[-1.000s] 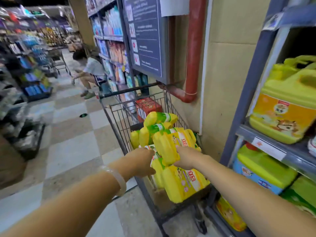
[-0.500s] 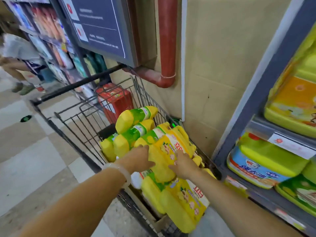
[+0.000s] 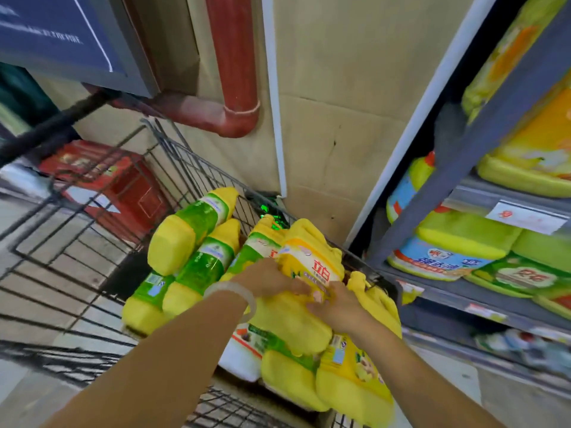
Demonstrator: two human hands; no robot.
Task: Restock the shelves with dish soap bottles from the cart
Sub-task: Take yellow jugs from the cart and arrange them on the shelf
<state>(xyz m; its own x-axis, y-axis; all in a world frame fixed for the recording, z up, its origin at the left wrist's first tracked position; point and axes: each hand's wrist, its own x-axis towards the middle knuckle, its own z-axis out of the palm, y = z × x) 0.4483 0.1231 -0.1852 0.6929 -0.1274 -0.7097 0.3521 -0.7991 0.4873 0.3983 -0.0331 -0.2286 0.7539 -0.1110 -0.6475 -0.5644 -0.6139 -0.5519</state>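
Note:
A black wire cart (image 3: 92,230) stands before me, piled with yellow dish soap bottles. Two green-labelled bottles (image 3: 197,223) lie at its left side. On top of the pile lies a big yellow jug (image 3: 309,267) with a yellow label and red characters. My left hand (image 3: 268,278), a pale bangle on its wrist, presses on the jug's left side. My right hand (image 3: 336,304) grips the jug from the right. More yellow jugs (image 3: 349,375) lie underneath. The grey shelves (image 3: 463,282) rise at the right.
The shelves hold large yellow and green jugs (image 3: 463,242) with price tags (image 3: 525,216) on the edges. A red pipe (image 3: 234,88) runs down the beige wall behind the cart. A red box (image 3: 123,186) sits beyond the cart, under a dark sign (image 3: 61,35).
My view has dropped and closed in on the cart. Both hands have stayed on the top yellow jug, with the right hand sliding further around its right side.

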